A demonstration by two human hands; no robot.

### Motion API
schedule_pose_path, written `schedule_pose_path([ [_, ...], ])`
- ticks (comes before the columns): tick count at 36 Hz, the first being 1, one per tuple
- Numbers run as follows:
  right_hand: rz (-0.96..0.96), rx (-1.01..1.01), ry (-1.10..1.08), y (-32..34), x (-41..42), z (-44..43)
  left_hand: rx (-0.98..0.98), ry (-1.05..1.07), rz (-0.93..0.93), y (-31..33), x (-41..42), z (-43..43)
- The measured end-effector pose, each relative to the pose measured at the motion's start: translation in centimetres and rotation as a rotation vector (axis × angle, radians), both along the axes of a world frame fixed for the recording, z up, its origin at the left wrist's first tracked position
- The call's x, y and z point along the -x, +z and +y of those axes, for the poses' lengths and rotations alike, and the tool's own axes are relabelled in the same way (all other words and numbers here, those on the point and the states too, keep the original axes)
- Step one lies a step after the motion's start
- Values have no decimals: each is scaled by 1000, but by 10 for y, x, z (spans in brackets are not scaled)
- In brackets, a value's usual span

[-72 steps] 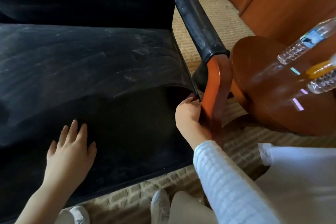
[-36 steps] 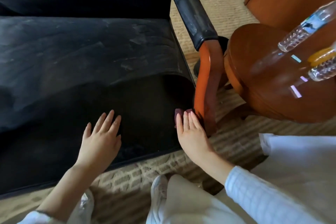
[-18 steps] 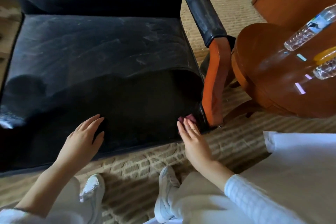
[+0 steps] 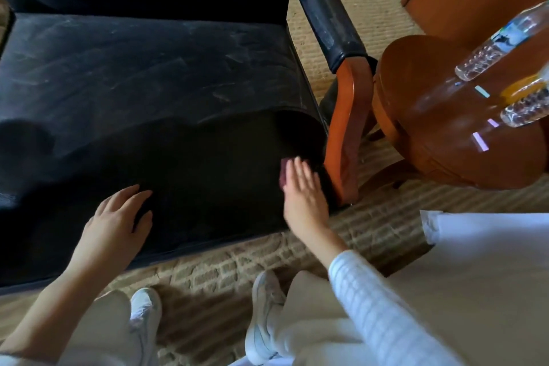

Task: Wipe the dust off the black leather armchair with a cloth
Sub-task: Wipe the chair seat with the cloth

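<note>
Cloth (image 4: pixel 284 172) sits under flat right hand (image 4: pixel 304 202) at armchair (image 4: pixel 148 74) front; left hand (image 4: pixel 114 226) rests spread. Recommend firm, overlapping strokes.

Black leather armchair (image 4: pixel 148 74): left of round wooden side table (image 4: pixel 416 142)
Clear plastic bottles (image 4: pixel 490 50): on that table
Woven rug (image 4: pixel 208 270): beneath both

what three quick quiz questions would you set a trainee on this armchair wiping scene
1. True or false: the left hand holds the cloth.
2. The right hand presses the cloth against which part of the armchair? A backrest, B seat front, C armrest top.
3. Fill in: two clear ___ are on the round wooden table.
Key: 1 false; 2 B; 3 bottles.
</note>
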State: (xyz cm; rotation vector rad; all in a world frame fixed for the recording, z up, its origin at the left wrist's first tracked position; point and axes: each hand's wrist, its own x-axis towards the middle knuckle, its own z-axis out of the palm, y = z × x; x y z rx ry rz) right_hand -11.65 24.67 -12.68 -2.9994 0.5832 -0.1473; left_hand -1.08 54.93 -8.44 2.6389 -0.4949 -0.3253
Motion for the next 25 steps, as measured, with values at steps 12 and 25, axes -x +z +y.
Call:
schedule_pose_path([
  [12,-66,-13,-260,-7,32,16,-6,-17,-25,-5,-2,3],
  [25,-101,-238,119,-13,15,211,123,60,-44,-2,-13,44],
])
